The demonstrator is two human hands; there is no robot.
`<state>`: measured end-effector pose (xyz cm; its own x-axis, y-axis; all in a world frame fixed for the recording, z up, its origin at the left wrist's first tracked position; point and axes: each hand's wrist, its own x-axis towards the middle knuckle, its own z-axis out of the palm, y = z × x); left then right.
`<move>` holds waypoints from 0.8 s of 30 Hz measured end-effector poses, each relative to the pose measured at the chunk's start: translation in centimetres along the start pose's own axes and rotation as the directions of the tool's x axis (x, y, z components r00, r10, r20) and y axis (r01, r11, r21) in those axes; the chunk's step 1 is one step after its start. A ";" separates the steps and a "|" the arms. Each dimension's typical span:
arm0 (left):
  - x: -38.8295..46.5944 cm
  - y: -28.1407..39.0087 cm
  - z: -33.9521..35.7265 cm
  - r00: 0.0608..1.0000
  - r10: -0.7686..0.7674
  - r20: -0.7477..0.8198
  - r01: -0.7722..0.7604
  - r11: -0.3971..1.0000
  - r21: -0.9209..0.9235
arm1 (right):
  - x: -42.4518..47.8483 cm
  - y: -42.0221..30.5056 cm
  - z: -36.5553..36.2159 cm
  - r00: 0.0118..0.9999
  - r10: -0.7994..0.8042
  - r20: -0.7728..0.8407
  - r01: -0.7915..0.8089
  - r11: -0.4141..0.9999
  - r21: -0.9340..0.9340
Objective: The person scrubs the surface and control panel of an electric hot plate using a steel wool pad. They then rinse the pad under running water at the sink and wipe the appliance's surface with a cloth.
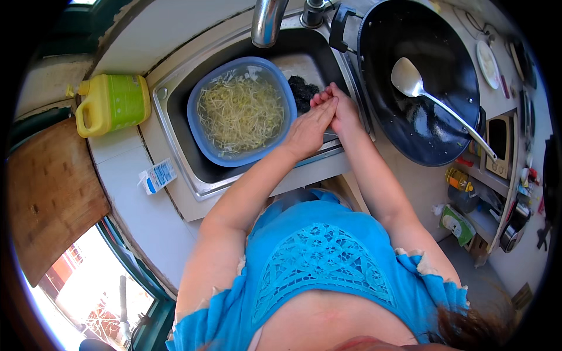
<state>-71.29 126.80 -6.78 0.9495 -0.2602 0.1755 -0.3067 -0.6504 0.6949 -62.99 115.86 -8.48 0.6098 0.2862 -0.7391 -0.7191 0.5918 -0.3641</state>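
Observation:
My left hand (309,128) lies palm inward against my right hand (344,107), over the right end of the stainless steel sink (199,191). The left fingers are straight and close together, while the right fingertips curl up behind them. Whatever is between the palms is hidden. Just left of my hands sits a blue plastic basin (193,127) holding water and a tangle of bean sprouts (241,112). Beyond my fingertips, a dark, stringy clump (303,93) rests in the sink beside the basin, partly covered by my hands.
A faucet (265,26) overhangs the sink. At right, a black wok (421,127) holds a metal spatula (408,78). A yellow-green jug (116,104), a small blue-and-white carton (158,176) and a wooden board (57,193) are at left. A shelf with bottles (459,180) stands far right.

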 end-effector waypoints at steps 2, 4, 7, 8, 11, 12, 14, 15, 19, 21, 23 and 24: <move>-0.1 -1.3 -0.6 0.981 0.192 0.040 -0.196 0.937 0.288 | -0.9 0.5 0.5 0.996 -0.033 0.077 0.029 0.998 0.059; 0.0 -0.8 -0.8 0.988 0.150 0.017 -0.145 0.913 0.381 | -2.4 1.0 1.2 0.989 -0.039 0.142 0.023 0.994 0.111; 0.4 -0.1 -0.7 0.993 0.113 -0.028 -0.086 0.876 0.474 | -3.7 2.0 1.1 0.965 -0.168 0.201 0.177 0.984 -0.029; 0.7 0.4 -0.6 0.992 0.111 -0.062 -0.069 0.879 0.472 | -4.0 2.3 1.5 0.968 -0.235 0.082 0.241 0.969 -0.060; 1.1 0.7 0.1 0.996 -0.025 -0.083 0.052 0.936 0.349 | -3.5 2.5 -0.2 0.913 -0.383 0.137 0.384 0.699 -0.603; 1.3 0.4 0.2 0.993 -0.090 -0.073 0.107 0.952 0.286 | -3.6 2.1 -0.8 0.883 -0.412 0.225 0.429 0.515 -0.743; 0.9 -1.5 -0.4 0.920 -0.323 0.223 0.260 0.927 0.271 | -3.9 1.4 -2.0 0.821 -0.399 0.408 0.470 0.068 -0.880; 0.6 -2.8 -0.9 0.833 -0.415 0.366 0.325 0.903 0.282 | -3.7 1.5 -2.5 0.786 -0.452 0.422 0.518 0.108 -0.848; -2.5 -8.1 -3.3 0.483 -0.608 0.630 0.750 -0.084 -0.656 | -2.8 1.2 -3.5 0.798 -0.475 0.372 0.523 0.240 -0.817; -3.1 -10.3 -3.0 0.480 -0.583 0.655 0.507 -0.426 -0.750 | -2.4 0.9 -3.6 0.863 -0.376 0.338 0.472 0.361 -0.805; -2.3 -11.3 -1.4 0.427 -0.690 0.584 0.378 -0.450 -0.809 | -2.7 1.4 -2.9 0.904 -0.292 0.312 0.423 0.495 -0.759; -1.3 -11.9 -0.5 0.404 -0.746 0.529 0.291 -0.444 -0.848 | -2.8 1.5 -2.5 0.912 -0.271 0.307 0.408 0.533 -0.741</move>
<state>-68.85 135.24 -14.94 0.5768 0.0027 -0.8169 0.4691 0.8176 0.3339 -66.64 114.07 -8.40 0.8536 0.3322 -0.4013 -0.3813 -0.1264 -0.9158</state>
